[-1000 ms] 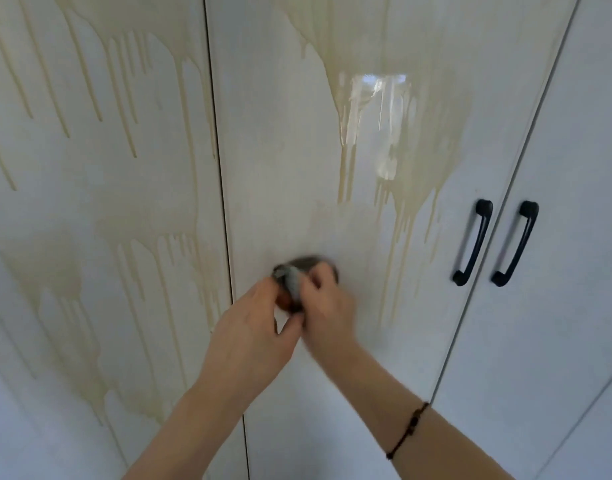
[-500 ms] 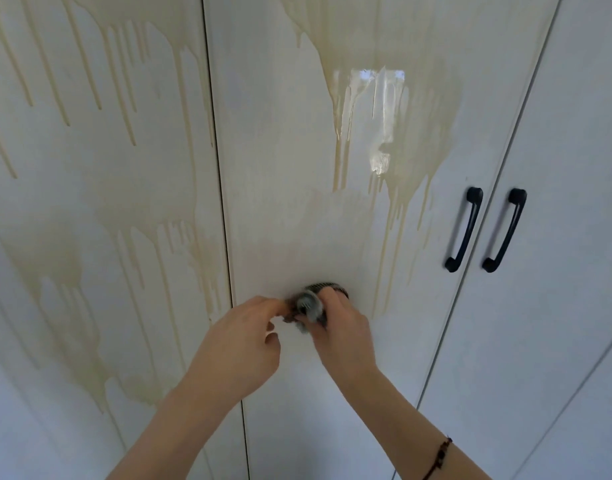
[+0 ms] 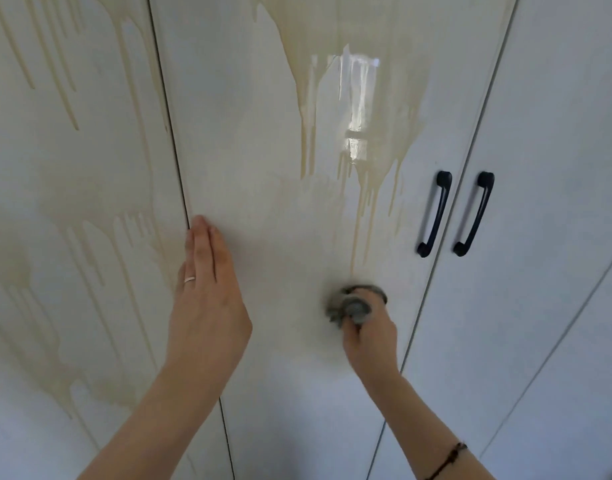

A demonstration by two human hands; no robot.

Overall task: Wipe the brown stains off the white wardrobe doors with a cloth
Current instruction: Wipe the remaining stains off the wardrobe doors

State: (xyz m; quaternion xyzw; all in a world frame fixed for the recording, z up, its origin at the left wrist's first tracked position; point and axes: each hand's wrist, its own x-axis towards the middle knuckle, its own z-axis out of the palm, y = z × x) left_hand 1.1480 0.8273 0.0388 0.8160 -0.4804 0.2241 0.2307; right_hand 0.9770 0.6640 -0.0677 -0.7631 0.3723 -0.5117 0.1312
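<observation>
Our right hand grips the bunched grey cloth and presses it to the middle door, just under the thin drips running down from the big brown stain above it. Our left hand lies flat with straight fingers, and seems to brace on the same door. To wipe well, we should push up along the drips firmly, overlap our strokes, and turn the cloth to a clean face. The left door, beyond our left hand, is also streaked.
</observation>
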